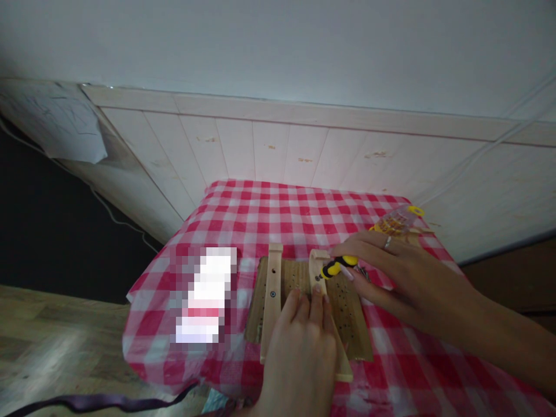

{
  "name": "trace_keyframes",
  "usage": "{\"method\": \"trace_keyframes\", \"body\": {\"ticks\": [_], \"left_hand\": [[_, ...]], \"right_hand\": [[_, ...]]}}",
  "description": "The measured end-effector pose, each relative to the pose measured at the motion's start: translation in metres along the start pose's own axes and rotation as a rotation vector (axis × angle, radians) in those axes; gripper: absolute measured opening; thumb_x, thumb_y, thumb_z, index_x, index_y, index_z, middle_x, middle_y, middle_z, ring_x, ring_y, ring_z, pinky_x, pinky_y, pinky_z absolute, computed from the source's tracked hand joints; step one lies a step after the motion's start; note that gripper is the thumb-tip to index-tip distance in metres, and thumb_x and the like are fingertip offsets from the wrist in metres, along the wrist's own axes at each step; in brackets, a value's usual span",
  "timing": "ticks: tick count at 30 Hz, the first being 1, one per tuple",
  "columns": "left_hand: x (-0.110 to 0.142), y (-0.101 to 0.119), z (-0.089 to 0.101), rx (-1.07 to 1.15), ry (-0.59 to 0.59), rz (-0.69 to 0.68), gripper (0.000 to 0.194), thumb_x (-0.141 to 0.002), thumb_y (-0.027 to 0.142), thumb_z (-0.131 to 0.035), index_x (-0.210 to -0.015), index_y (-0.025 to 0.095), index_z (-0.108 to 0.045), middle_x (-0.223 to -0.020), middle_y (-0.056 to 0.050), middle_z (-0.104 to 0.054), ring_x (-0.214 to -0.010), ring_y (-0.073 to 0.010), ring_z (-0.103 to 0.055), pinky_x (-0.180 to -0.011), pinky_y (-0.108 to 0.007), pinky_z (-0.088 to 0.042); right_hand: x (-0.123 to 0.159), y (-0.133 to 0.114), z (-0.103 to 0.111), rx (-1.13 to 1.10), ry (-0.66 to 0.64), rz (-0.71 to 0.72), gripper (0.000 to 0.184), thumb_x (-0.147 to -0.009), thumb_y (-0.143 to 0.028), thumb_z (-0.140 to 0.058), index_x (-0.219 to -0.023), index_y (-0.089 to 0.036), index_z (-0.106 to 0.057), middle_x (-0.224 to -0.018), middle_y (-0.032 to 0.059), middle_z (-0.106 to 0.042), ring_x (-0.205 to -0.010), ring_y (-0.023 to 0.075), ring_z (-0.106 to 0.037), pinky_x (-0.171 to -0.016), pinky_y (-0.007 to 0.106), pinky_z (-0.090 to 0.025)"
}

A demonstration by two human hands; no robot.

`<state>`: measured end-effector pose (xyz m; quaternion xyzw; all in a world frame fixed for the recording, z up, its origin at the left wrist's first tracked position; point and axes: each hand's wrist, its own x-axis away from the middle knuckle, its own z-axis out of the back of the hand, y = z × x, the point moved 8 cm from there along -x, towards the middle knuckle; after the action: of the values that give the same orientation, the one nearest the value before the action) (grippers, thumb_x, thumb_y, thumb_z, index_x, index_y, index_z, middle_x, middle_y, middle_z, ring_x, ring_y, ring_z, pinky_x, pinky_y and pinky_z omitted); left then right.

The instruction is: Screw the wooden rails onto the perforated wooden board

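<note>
With our right hand (393,262) we pinch a yellow-and-black screwdriver (332,270) near the dark screw (317,278) in a pale wooden strip (341,354). Our left hand (304,341), fingers outstretched close together, rests on that strip.

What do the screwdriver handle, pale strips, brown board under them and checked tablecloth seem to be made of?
Screwdriver handle: probably plastic or rubber, given its moulded-looking yellow and black sections.
Pale strips: likely bare wood, from the matte blond surface.
Brown board: probably wood too, with faint grain-like streaks.
Checked tablecloth: thin fabric or plastic, softly creased; I can't tell which.
</note>
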<state>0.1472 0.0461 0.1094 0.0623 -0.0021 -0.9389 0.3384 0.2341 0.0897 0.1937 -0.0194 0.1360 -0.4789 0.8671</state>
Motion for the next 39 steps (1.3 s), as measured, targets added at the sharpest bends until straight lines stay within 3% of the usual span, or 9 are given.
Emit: {"method": "trace_keyframes", "body": {"ticks": [6, 11, 15, 21, 27, 33, 39], "left_hand": [[0.0, 0.0, -0.001, -0.007, 0.003, 0.0, 0.038, -0.098, 0.023, -0.055, -0.127, 0.002, -0.067, -0.128, -0.019, -0.07, -0.108, -0.0243, -0.073, -0.095, -0.035, -0.058], [-0.001, -0.001, 0.0, -0.021, -0.015, -0.002, 0.039, -0.097, 0.024, -0.058, -0.128, 0.001, -0.066, -0.128, -0.018, -0.07, -0.108, -0.025, -0.073, -0.095, -0.035, -0.059], [-0.001, 0.0, -0.001, -0.029, -0.036, -0.006, 0.039, -0.097, 0.024, -0.058, -0.127, 0.0, -0.066, -0.128, -0.018, -0.07, -0.107, -0.0249, -0.074, -0.095, -0.035, -0.058], [0.0, -0.001, -0.001, 0.018, -0.028, -0.002, 0.037, -0.1, 0.022, -0.053, -0.128, 0.001, -0.066, -0.128, -0.02, -0.069, -0.11, -0.0257, -0.072, -0.097, -0.039, -0.056], [-0.001, -0.001, 0.0, 0.028, -0.004, -0.007, 0.037, -0.099, 0.025, -0.058, -0.124, 0.0, -0.068, -0.126, -0.021, -0.071, -0.107, -0.0255, -0.072, -0.095, -0.036, -0.056], [0.0, 0.0, 0.002, 0.002, -0.009, 0.012, 0.033, -0.098, 0.02, -0.056, -0.124, 0.004, -0.069, -0.123, -0.017, -0.073, -0.105, -0.0232, -0.073, -0.095, -0.036, -0.056], [-0.003, -0.001, 0.003, 0.023, -0.023, 0.011, 0.035, -0.098, 0.023, -0.058, -0.123, 0.001, -0.069, -0.125, -0.018, -0.072, -0.108, -0.0241, -0.073, -0.097, -0.036, -0.056]], "right_hand": [[-0.006, -0.003, -0.001, -0.009, -0.018, 0.014, 0.032, -0.104, -0.039, -0.041, -0.104, -0.023, -0.069, -0.09, 0.007, -0.076, -0.082, 0.0241, -0.071, -0.07, 0.035, -0.052], [-0.008, -0.005, -0.001, -0.022, 0.045, 0.02, 0.038, -0.106, -0.043, -0.038, -0.102, -0.02, -0.068, -0.085, 0.0065, -0.077, -0.076, 0.0234, -0.071, -0.065, 0.035, -0.051], [-0.011, -0.008, -0.001, 0.014, 0.07, 0.055, 0.032, -0.105, -0.034, -0.04, -0.094, -0.021, -0.068, -0.083, 0.0052, -0.077, -0.077, 0.0231, -0.071, -0.068, 0.035, -0.051], [-0.009, -0.003, -0.001, 0.026, 0.039, 0.014, 0.022, -0.098, -0.026, -0.046, -0.109, -0.019, -0.063, -0.092, 0.0082, -0.076, -0.08, 0.0254, -0.072, -0.068, 0.037, -0.053], [-0.008, -0.002, 0.006, -0.066, 0.047, 0.016, 0.016, -0.093, -0.027, -0.05, -0.102, -0.025, -0.062, -0.086, 0.0061, -0.075, -0.076, 0.0255, -0.072, -0.066, 0.038, -0.055], [-0.009, -0.001, 0.006, -0.098, -0.056, 0.063, 0.022, -0.094, -0.025, -0.05, -0.105, -0.026, -0.069, -0.094, 0.0069, -0.076, -0.084, 0.0258, -0.073, -0.073, 0.038, -0.056], [-0.008, 0.0, 0.005, -0.098, -0.099, 0.076, 0.03, -0.101, -0.029, -0.043, -0.114, -0.025, -0.07, -0.095, 0.0065, -0.077, -0.08, 0.0217, -0.073, -0.068, 0.033, -0.052]]}}
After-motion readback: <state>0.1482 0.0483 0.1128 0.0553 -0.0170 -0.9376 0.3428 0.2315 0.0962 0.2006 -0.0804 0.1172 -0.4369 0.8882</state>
